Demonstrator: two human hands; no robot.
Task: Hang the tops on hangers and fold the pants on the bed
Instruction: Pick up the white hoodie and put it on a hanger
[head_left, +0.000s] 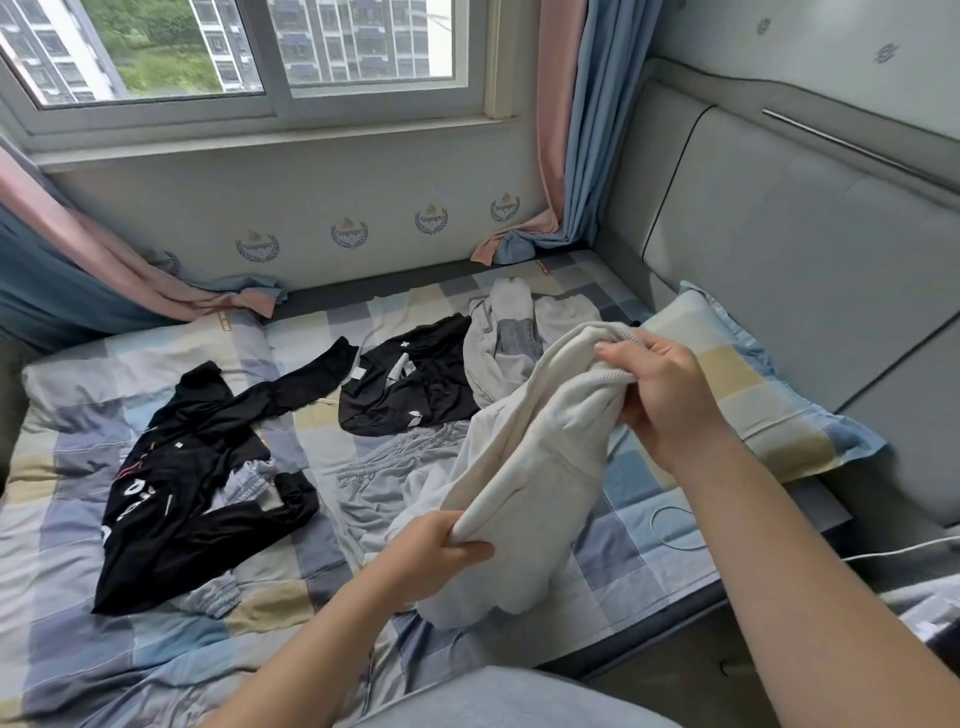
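1. Gripping the near fold of a cream garment (524, 467) with the left hand (441, 545), fingers curled tight, just above the checked bed (156, 649).
2. Pinching its ribbed edge in the right hand (660, 395), held higher.
3. Lying beyond: long black top (197, 483) left, printed black top (410, 384) mid-bed.
4. Resting farthest, near the wall: grey-white garment (511, 332).

Daylit window (260, 52), pink-blue curtains (566, 130), padded headboard (805, 234)

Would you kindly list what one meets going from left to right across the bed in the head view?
Black long-sleeved top → black garment with white marks → cream garment, gripped by the left hand and right hand → checked pillow.
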